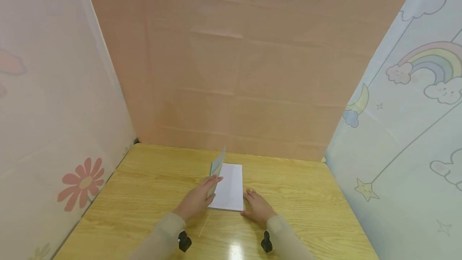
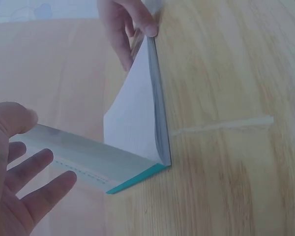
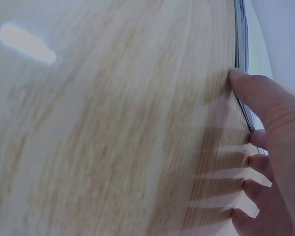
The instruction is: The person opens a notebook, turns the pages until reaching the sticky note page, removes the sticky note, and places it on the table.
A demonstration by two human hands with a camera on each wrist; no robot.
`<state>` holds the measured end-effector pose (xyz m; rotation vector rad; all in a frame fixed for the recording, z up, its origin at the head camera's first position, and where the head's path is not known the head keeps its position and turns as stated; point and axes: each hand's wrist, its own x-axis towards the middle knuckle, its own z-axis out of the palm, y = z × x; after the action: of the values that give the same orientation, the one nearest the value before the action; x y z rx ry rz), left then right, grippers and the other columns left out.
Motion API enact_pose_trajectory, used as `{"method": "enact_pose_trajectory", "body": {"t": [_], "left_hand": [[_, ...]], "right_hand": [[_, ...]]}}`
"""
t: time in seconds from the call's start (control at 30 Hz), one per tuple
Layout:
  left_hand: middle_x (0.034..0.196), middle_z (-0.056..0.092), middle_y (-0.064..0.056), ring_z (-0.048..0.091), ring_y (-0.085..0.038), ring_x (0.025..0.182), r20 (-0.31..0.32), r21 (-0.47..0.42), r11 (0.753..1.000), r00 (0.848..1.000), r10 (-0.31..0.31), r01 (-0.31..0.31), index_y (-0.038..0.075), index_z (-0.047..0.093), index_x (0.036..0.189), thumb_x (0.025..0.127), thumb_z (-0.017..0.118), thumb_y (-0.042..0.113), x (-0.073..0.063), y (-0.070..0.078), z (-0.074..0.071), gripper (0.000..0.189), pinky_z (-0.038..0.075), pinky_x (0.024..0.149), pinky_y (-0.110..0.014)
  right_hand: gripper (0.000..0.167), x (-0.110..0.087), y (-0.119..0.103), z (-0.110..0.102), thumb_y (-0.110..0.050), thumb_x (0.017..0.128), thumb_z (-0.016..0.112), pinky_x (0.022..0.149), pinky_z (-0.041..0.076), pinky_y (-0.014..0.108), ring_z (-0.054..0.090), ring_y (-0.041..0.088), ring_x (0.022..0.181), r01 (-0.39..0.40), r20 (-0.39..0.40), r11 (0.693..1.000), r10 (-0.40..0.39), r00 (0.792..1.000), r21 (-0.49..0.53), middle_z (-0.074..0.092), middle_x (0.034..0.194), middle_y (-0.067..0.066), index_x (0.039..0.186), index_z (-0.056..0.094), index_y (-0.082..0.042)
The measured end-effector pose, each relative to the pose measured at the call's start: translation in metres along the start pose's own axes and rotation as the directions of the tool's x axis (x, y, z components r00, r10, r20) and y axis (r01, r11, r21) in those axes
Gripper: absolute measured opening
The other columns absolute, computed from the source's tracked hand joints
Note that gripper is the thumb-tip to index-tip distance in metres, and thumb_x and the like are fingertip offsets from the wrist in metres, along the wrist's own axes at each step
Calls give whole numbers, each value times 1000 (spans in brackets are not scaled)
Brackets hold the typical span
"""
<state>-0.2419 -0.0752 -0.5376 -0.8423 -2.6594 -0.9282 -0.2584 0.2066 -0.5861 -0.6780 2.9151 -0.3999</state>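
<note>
A notebook (image 1: 229,187) lies on the table with its front cover raised, showing a white, faintly lined page. The pale cover (image 2: 83,155) has small printing and a teal strip along the spine, and stands tilted up on the left. My left hand (image 1: 197,198) holds this cover between thumb and fingers. At the notebook's right side is my right hand (image 1: 259,208). Its thumb (image 3: 260,93) touches the notebook's lower edge near the corner, while the other fingers lie by the right edge. Part of the page is hidden behind the cover.
The wood-grain table (image 1: 306,200) meets a tan backdrop (image 1: 234,71) at its far edge. Printed panels stand on both sides, with a flower (image 1: 85,181) left and a rainbow (image 1: 433,57) right. A pale strip (image 2: 226,125) lies on the table before the notebook.
</note>
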Motion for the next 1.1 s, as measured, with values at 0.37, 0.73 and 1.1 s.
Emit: {"method": "enact_pose_trajectory", "body": {"t": [0.37, 0.73, 1.1], "left_hand": [[125, 57, -1, 62, -16, 104, -81, -95, 986, 986, -146, 138, 18, 49, 140, 92, 66, 15, -13, -11, -21, 52, 54, 84, -30], [127, 58, -9, 62, -20, 99, -169, -239, 935, 937, -306, 263, 9, 53, 136, 87, 69, 5, -33, -34, -33, 51, 54, 84, -30], [138, 51, -20, 57, -36, 117, -113, -175, 862, 860, -497, 475, 4, 48, 140, 93, 65, 17, -60, -64, -33, 52, 48, 96, -47]], "right_hand": [[77, -1, -1, -3, -45, 85, 69, 110, 34, 52, 37, 43, 136, 17, 17, 1000, -17, 1000, 3, 38, 149, 24, 141, 44, 2], [75, -1, 0, -2, -44, 86, 69, 109, 34, 53, 37, 43, 136, 21, 13, 1000, -20, 1000, -7, 38, 149, 24, 141, 45, 1], [76, -1, 4, 0, -45, 87, 68, 109, 33, 55, 36, 44, 137, 22, 10, 1000, -23, 1000, 16, 36, 150, 24, 143, 43, 0]]}}
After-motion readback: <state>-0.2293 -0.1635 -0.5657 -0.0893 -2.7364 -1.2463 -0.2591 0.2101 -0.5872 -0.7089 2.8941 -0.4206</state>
